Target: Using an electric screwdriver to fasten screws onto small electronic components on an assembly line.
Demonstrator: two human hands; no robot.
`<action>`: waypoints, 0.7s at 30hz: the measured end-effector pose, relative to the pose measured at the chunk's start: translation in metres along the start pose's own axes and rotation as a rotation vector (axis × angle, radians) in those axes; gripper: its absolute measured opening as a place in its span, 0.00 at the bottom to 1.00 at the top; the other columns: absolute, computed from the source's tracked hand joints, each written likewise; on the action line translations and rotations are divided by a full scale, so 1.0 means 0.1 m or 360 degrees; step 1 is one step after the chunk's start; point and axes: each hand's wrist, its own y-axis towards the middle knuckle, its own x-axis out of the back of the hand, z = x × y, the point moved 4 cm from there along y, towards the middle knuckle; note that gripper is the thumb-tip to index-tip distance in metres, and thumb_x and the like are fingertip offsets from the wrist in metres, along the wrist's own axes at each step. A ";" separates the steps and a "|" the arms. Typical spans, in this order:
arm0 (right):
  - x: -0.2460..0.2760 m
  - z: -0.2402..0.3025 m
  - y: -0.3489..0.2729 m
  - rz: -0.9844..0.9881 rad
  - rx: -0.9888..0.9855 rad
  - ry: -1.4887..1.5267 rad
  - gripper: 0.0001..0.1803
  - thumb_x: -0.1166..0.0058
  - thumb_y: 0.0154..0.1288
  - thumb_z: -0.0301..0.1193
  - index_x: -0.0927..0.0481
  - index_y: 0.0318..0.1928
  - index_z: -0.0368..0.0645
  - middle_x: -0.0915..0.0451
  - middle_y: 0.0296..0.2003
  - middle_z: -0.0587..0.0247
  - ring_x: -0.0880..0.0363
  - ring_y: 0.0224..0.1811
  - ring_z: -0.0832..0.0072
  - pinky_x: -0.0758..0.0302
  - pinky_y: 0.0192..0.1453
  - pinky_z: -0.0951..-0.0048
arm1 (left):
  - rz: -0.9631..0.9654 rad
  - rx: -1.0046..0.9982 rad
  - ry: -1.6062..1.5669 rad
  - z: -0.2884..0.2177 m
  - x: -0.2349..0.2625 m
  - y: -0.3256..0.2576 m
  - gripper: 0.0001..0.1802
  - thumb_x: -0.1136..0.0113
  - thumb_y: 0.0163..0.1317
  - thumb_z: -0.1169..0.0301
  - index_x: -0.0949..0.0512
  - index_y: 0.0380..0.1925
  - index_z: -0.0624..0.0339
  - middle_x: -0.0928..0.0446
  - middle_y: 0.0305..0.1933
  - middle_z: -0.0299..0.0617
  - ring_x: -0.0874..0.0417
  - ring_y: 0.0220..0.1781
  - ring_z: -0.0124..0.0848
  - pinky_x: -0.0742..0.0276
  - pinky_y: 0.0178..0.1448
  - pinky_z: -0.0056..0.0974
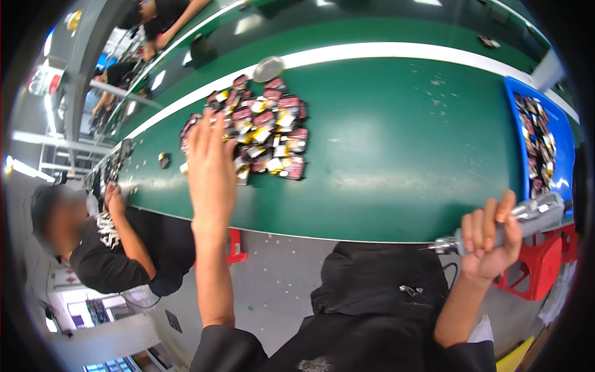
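Observation:
My left hand [212,167] reaches over the left edge of a pile of small parts [263,127], its fingers stretched out and holding nothing that I can see. The parts are black with pinkish-red faces and yellow and white bits. Some lie hidden under the fingers. At the table's front edge on the right, my right hand [491,239] is wrapped round a grey electric screwdriver [536,212]. Its thin bit points left, over my lap.
A blue bin [519,146] with similar parts stands at the right on the green table [396,142]. Behind the pile is a round metal dish [269,69]. A co-worker [124,248] sits at the left. One red stool [533,270] is at the right.

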 end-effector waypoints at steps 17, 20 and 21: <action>0.21 -0.12 -0.09 -0.0103 0.0027 0.0134 0.09 0.57 0.70 0.35 0.35 0.35 0.43 0.34 0.17 0.67 0.40 0.12 0.80 0.34 0.22 0.74 | 0.0288 -0.1036 -0.1119 -2.12 -0.18 0.10 0.17 0.38 0.42 0.81 0.22 0.37 0.72 0.25 0.40 0.46 0.22 0.40 0.40 0.23 0.38 0.39; 0.20 -0.11 -0.05 -0.0076 -0.0002 0.0178 0.10 0.56 0.70 0.35 0.35 0.34 0.43 0.34 0.17 0.67 0.40 0.11 0.80 0.34 0.22 0.74 | 0.0248 -0.1198 -0.0986 -2.18 -0.11 0.14 0.18 0.40 0.40 0.82 0.23 0.36 0.74 0.25 0.39 0.49 0.22 0.38 0.41 0.23 0.37 0.40; 0.20 -0.10 -0.07 -0.0131 -0.0017 0.0178 0.10 0.56 0.70 0.35 0.35 0.34 0.44 0.34 0.17 0.67 0.41 0.11 0.80 0.34 0.21 0.74 | 0.0224 -0.1273 -0.0946 -2.21 -0.08 0.16 0.18 0.40 0.40 0.83 0.23 0.37 0.74 0.25 0.38 0.50 0.22 0.37 0.42 0.23 0.36 0.41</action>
